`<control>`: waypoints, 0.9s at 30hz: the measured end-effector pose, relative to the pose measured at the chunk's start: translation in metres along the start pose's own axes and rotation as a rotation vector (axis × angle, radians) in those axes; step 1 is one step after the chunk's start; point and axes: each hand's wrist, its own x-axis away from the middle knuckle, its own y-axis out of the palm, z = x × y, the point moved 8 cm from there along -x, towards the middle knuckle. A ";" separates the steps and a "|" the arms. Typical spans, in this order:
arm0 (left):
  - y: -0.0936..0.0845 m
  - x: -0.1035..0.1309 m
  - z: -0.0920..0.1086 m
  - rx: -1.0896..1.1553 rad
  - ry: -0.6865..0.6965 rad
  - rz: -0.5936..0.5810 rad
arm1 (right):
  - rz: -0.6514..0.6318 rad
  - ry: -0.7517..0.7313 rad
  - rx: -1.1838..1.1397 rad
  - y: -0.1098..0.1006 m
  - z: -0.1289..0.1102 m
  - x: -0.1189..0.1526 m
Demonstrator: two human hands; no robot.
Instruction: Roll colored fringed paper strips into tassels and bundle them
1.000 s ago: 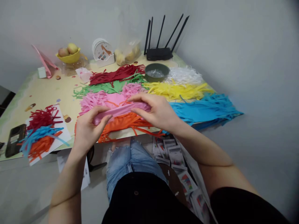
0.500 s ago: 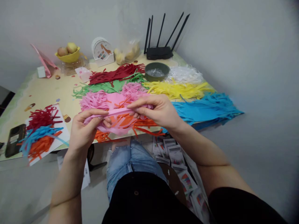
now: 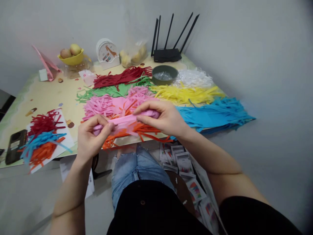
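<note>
A pink paper strip [image 3: 123,120] is stretched between my two hands above the table's front edge. My left hand [image 3: 94,132] pinches its left end, and my right hand [image 3: 162,118] has thumb and fingers closed on the right end. Loose pink fringe hangs blurred below the strip. Beneath and around the hands are orange fringe [image 3: 149,129] and pink fringe [image 3: 99,105]. Blue fringe [image 3: 210,114] spreads to the right of my right hand. Green [image 3: 110,91], dark red [image 3: 119,78], yellow [image 3: 188,94] and white fringe [image 3: 195,78] lie farther back.
A green bowl [image 3: 164,75] and a black router [image 3: 167,55] stand at the back. At the left, a phone [image 3: 16,147] lies beside red, blue and orange fringe [image 3: 44,125] on white paper. Printed packets [image 3: 184,163] are below the table.
The pink piece looks more tightly rolled, with less loose fringe hanging below. My left hand has shifted slightly right, its fingers curled more; my right hand has barely moved.
</note>
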 end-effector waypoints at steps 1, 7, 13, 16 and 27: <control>-0.001 0.002 0.004 -0.113 0.059 0.023 | -0.007 0.011 0.030 0.001 0.000 0.000; 0.003 0.006 0.010 -0.318 0.132 -0.013 | -0.037 0.041 0.093 0.001 0.004 0.000; 0.003 0.003 -0.001 -0.036 -0.109 -0.020 | -0.068 0.156 -0.208 0.006 0.010 0.002; 0.003 0.005 -0.014 0.183 -0.252 0.027 | -0.097 0.209 -0.408 0.012 0.015 0.003; 0.016 0.003 -0.026 0.572 -0.369 0.071 | -0.205 0.111 -0.487 0.017 0.016 -0.007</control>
